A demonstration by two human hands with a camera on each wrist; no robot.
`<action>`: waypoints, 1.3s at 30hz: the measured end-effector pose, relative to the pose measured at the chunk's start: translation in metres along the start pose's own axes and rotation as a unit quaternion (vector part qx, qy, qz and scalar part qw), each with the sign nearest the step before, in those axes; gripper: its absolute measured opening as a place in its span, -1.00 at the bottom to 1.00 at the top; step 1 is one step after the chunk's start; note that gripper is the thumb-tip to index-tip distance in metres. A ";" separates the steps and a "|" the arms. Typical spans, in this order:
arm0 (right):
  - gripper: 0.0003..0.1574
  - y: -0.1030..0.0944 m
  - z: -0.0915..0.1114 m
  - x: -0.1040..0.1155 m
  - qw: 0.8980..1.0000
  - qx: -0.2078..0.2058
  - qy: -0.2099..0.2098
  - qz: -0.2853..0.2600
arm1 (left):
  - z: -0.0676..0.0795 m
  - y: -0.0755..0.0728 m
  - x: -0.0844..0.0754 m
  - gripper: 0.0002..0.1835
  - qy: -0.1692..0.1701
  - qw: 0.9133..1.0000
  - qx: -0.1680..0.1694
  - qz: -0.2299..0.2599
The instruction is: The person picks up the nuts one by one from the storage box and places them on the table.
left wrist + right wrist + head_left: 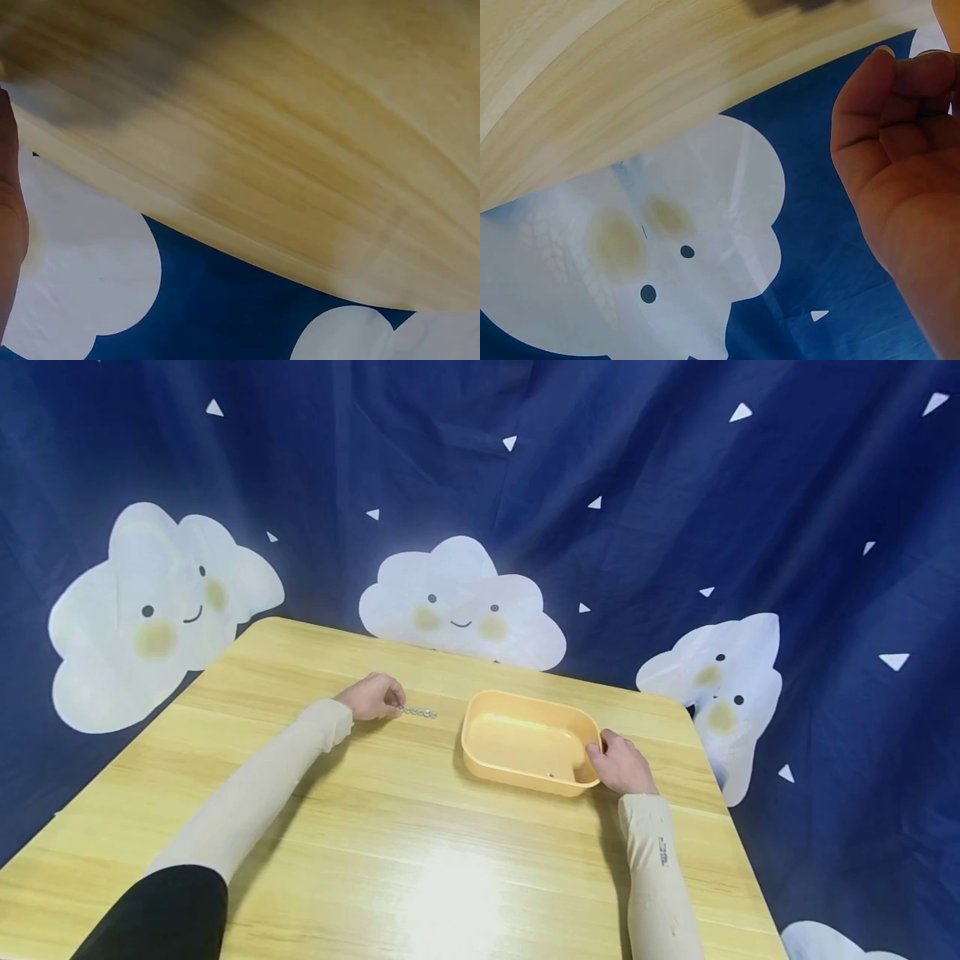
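A short row of small shiny silver balls (422, 712) lies on the table, left of a shallow yellow-orange plastic bin (517, 777). My left hand (369, 697) pinches the row's near-left end between thumb and fingers; its fingertips partly cover that end. With curled fingers, my right hand (624, 766) grips the bin's right rim, thumb on the inner side. One tiny silver piece (551, 775) sits on the bin's floor near the front wall. Only a sliver of the left hand (10, 217) shows in the left wrist view. Curled fingers of the right hand (896, 150) appear in the right wrist view.
Everything stands on a light wood-grain table (360, 827) with rounded far corners. Behind it hangs a dark blue curtain (442, 468) with white smiling clouds and small triangles. Bright glare lies on the near part of the tabletop.
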State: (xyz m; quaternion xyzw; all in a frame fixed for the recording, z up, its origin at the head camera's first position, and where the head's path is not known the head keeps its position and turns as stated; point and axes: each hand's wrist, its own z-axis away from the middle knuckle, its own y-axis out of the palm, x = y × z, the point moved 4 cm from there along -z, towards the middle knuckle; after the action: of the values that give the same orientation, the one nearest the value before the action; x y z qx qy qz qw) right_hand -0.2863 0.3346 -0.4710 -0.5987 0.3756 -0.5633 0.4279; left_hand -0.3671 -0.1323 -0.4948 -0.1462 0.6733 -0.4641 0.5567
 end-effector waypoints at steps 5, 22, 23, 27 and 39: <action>-0.65 0.001 0.000 0.001 1.000 0.004 0.000 -0.004 | 0.002 -0.002 0.009 -0.75 -0.008 1.000 -0.004 0.001; -0.63 0.000 0.001 0.001 1.000 0.000 0.004 -0.003 | -0.022 -0.043 -0.108 -0.67 0.080 0.991 -0.055 -0.091; -0.63 0.000 0.001 0.002 1.000 -0.001 0.004 -0.003 | -0.025 -0.041 -0.118 -0.68 0.090 0.990 -0.051 -0.098; -0.65 0.001 0.001 0.003 1.000 0.001 0.007 -0.006 | -0.033 -0.028 -0.151 -0.70 0.133 0.983 -0.029 -0.123; -0.63 0.001 0.002 0.004 1.000 0.002 0.009 -0.008 | -0.040 0.032 -0.189 -0.71 0.173 0.963 0.087 -0.186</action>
State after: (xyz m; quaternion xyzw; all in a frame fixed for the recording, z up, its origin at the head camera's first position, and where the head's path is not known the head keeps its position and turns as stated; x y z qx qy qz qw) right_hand -0.2835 0.3312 -0.4703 -0.5956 0.3739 -0.5730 0.4210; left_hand -0.3288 0.0376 -0.4057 -0.1373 0.6771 -0.6345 0.3466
